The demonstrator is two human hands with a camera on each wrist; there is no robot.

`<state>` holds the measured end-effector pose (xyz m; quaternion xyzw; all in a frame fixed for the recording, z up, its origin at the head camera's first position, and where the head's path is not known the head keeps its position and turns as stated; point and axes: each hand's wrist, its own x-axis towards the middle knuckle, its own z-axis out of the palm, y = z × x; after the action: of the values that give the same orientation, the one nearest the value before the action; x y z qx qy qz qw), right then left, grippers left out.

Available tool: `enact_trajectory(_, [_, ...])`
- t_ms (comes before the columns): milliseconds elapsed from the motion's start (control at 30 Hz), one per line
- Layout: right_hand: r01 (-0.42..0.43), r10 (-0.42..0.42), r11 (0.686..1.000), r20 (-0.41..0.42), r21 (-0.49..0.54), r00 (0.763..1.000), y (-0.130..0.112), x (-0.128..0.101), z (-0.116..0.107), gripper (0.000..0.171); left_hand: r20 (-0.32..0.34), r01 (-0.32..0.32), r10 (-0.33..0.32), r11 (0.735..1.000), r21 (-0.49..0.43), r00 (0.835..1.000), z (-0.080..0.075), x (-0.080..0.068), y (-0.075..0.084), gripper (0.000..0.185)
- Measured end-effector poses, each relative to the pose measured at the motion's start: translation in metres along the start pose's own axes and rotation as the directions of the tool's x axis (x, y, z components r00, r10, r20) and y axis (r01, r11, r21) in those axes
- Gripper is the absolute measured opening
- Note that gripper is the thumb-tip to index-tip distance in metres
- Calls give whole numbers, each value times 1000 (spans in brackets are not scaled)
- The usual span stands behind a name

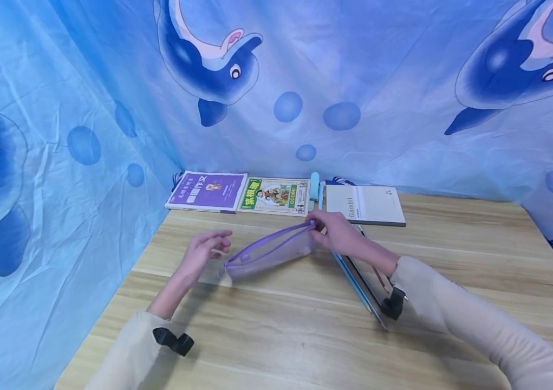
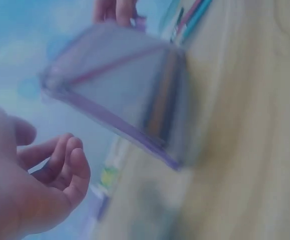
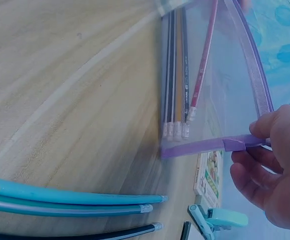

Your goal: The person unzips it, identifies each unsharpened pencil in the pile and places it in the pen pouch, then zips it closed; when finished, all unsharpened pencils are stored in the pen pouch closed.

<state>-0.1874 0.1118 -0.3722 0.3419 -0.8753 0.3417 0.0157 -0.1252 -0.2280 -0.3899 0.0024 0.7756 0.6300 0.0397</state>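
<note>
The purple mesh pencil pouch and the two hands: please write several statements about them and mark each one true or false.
1. The right hand pinches the purple mesh pencil pouch at one end. True.
2. The left hand grips the pouch firmly. False: its fingers are relaxed, close to the pouch's other end, holding nothing.
3. Pencils lie inside the pouch. True: the right wrist view shows several, eraser ends together.
4. The pouch lies on the Gambil notebook. False: it is over the wooden table, nearer the person than the notebook.
5. The purple book is at the table's far edge. True.
</note>
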Motion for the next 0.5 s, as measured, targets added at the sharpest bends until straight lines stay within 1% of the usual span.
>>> enact_trajectory(67, [-17, 17, 1000, -2, 0, 1000, 1, 0, -1, 22, -13, 33, -34, 999, -42, 999, -5, -5, -16, 41])
enact_trajectory(100, [-21, 21, 1000, -4, 2, 1000, 2, 0, -2, 21, -6, 57, -58, 996, -74, 998, -5, -9, -23, 44])
enact_trajectory(133, [-26, 26, 1000, -6, 3, 1000, 1, 0, -2, 21, 0, 59, -60, 994, -87, 998, -5, -11, -30, 48])
enact_trajectory(167, [-32, 32, 999, -6, 4, 999, 1, 0, -3, 21, 14, 66, -65, 991, -118, 998, -3, -14, -35, 50])
enact_trajectory(200, [-35, 35, 999, -5, 6, 999, 0, -1, -3, 21, 28, 60, -56, 988, -140, 998, -1, -17, -40, 52])
enact_trajectory(267, [-38, 38, 999, -1, 10, 999, -1, -1, -2, 22, 64, 26, -14, 979, -202, 998, 3, -21, -45, 54])
enact_trajectory(300, [-41, 41, 999, 3, 12, 999, -1, -1, -2, 23, 77, -5, 23, 973, -232, 997, 5, -23, -47, 54])
enact_trajectory(333, [-46, 46, 999, 7, 15, 999, -2, -2, -2, 24, 83, -52, 75, 967, -250, 994, 7, -24, -48, 53])
enact_trajectory(367, [-43, 43, 999, 12, 16, 999, -2, -2, -1, 24, 88, -85, 114, 955, -285, 990, 8, -25, -49, 51])
enact_trajectory(400, [-44, 44, 999, 15, 17, 999, -2, -2, 0, 25, 83, -128, 160, 944, -305, 984, 10, -26, -50, 49])
enact_trajectory(433, [-46, 46, 999, 18, 18, 999, -1, -2, 0, 25, 75, -156, 190, 932, -326, 979, 11, -26, -50, 47])
enact_trajectory(500, [-54, 54, 998, 23, 18, 998, -1, -3, 1, 26, 49, -202, 234, 913, -354, 971, 15, -27, -48, 43])
